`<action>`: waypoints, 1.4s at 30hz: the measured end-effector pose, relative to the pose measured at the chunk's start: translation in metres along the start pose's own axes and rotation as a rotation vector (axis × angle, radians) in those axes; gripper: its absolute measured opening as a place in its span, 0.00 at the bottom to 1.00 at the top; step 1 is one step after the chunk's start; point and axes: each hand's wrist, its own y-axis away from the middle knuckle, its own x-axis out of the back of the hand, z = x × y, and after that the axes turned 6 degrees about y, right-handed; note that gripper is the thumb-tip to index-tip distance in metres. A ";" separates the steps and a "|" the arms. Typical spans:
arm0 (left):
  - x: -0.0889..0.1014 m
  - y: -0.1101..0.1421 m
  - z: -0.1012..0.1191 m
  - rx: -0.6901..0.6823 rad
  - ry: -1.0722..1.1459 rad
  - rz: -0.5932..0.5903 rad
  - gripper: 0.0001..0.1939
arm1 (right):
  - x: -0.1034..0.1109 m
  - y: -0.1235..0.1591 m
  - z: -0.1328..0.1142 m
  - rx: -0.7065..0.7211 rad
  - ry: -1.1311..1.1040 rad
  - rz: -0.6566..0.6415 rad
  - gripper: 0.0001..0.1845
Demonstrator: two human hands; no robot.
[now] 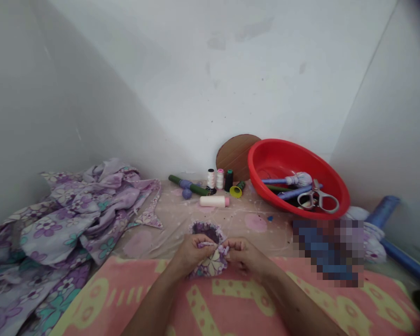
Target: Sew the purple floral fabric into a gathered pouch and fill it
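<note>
Through my camera, the worktop (175, 225) bears floral fabric (65, 233) at left, a pink-and-yellow cloth (231, 310) nearest, three upright spools (220, 179), a pale spool (212, 201) lying sideways, a tilted red basin (276, 161).

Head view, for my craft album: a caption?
Left hand and right hand pinch gathered floral cloth before thread spools and a red basin.

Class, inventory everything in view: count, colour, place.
floral heap: 1, lilac, left
floral piece: 1, lilac, hands
rod: 1, green, centre
ball: 1, purple, centre
upright spools: 3, white/black, back
tipped spool: 1, green/yellow, centre
cone: 1, cream, centre
disc: 1, brown, back
basin: 1, red, right
scissors: 1, grey, basin
wrapped sticks: several, blue, basin and right
bundle: 1, white, right
cloth: 1, pink/yellow, front
surface: 1, pinkish, middle
wall: 1, whitish, back
pixelated patch: 1, unclear, right
left hand, right hand: 2, bare, centre
</note>
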 end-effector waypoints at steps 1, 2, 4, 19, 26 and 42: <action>0.000 0.000 0.001 0.011 -0.015 0.006 0.17 | 0.000 0.000 0.000 -0.006 -0.008 -0.007 0.10; 0.001 0.000 0.002 0.017 -0.034 0.015 0.17 | 0.000 0.001 0.000 -0.011 -0.015 -0.014 0.09; 0.004 0.000 0.003 0.011 -0.071 0.032 0.16 | 0.001 0.001 0.000 -0.010 -0.029 -0.027 0.08; 0.017 -0.002 -0.004 -0.032 -0.002 0.016 0.16 | 0.001 0.002 -0.005 0.006 0.018 0.009 0.07; 0.016 -0.003 -0.006 -0.050 -0.038 0.032 0.17 | 0.002 0.000 -0.002 0.038 0.156 0.049 0.07; 0.014 -0.002 -0.009 -0.055 -0.071 -0.088 0.14 | 0.003 -0.001 0.003 -0.010 0.059 -0.036 0.07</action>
